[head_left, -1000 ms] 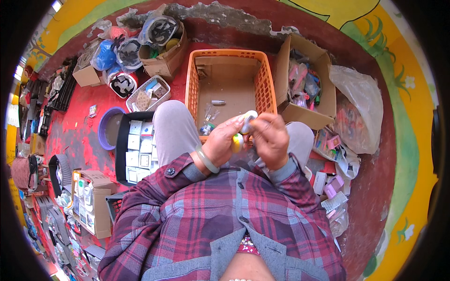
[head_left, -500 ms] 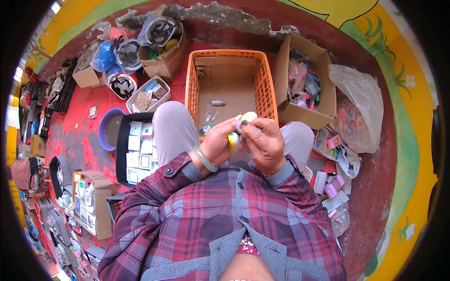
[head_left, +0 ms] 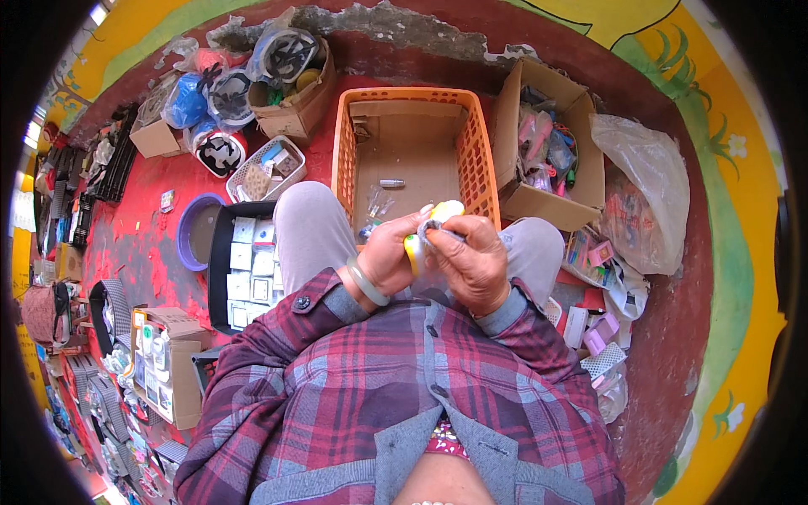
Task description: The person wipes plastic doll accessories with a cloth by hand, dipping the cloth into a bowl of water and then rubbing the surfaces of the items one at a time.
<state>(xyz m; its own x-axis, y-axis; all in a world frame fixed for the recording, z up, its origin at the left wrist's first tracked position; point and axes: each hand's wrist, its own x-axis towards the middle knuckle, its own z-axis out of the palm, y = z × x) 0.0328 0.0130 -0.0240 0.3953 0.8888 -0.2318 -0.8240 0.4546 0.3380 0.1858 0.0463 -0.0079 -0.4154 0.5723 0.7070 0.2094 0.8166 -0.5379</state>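
Note:
Before my lap, my left hand (head_left: 389, 255) is closed around a small glossy yellow-and-white rounded object (head_left: 414, 249), with a bit of green on it. Its upper part shows above my fingertips; the middle is covered by them. My right hand (head_left: 473, 268) pinches a grey, cloth-like scrap (head_left: 432, 229) against the object. What exactly the object is cannot be made out. Just beyond my hands is an orange plastic basket (head_left: 341, 160) lined with cardboard. Inside it lie a small silvery cylinder (head_left: 391, 183) and some clear plastic wrapping (head_left: 379, 202).
A cardboard box (head_left: 551, 202) of small colourful goods stands right of the basket, beside a clear plastic bag (head_left: 644, 194). Leftward are a white basket (head_left: 295, 178), a purple basin (head_left: 187, 240), a black tray (head_left: 220, 290) of small white boxes, and bagged helmets (head_left: 229, 97).
The yellow-and-white object has turned slightly between my hands, and the fingers of my right hand have shifted a little on the grey scrap. Everything around stays put.

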